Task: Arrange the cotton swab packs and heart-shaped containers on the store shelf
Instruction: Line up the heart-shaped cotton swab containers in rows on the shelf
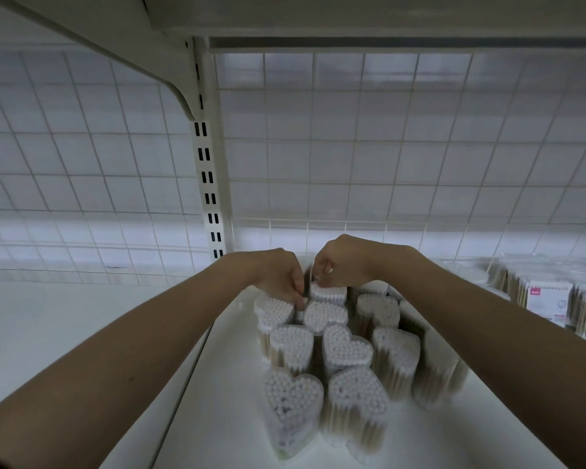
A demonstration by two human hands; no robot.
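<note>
Front heart-shaped containers (291, 401) aligned; left hand (279, 277) and right hand (340, 262), fingers curled, pinch rear container (329, 292). Seat upright, flush with neighbours.

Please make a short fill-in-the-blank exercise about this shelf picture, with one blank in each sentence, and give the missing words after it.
1. The clear containers full of cotton swabs have the shape of a ____.
2. Both hands, the left hand and the right hand, reach to the ____ row of containers.
3. The flat packs with red labels stand to the ____ of the containers.
4. The wall behind the shelf is a wire ____.

Missing words: heart; back; right; grid
</note>
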